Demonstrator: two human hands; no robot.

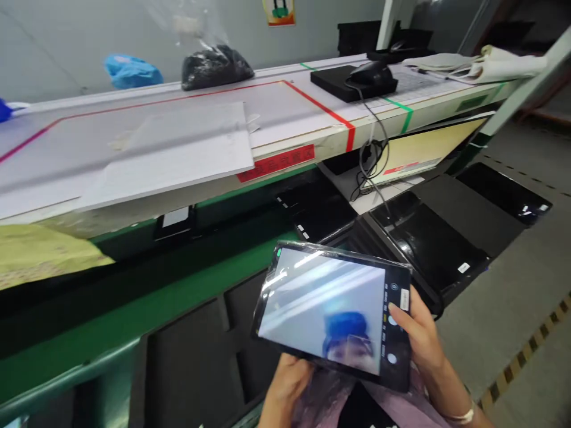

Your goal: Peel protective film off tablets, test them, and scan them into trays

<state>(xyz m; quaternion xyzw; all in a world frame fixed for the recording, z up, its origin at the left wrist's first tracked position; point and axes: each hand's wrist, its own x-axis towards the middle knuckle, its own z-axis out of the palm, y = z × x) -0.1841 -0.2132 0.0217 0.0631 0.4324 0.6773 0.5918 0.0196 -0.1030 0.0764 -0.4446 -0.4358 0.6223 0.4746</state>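
Observation:
A black-framed tablet [330, 309] is held up in front of me, tilted, with its lit screen facing me. The screen shows a camera view with part of a person in a blue cap. Clear film seems to cover the glass and reflects the lights. My left hand [289, 380] grips the lower left edge, its fingers partly hidden behind the tablet. My right hand [422, 333] wraps round the right edge, the thumb lying on the screen by the camera buttons. A small white label [404, 299] sits on the tablet's right margin.
Below lies a black tray [191, 356] with compartments on a green surface [57, 356]. More dark tablets [437, 238] lie to the right beside a monitor [428, 151]. The white shelf [178, 107] above holds a white board [178, 148], a bag with black contents [216, 66] and a black box [339, 83].

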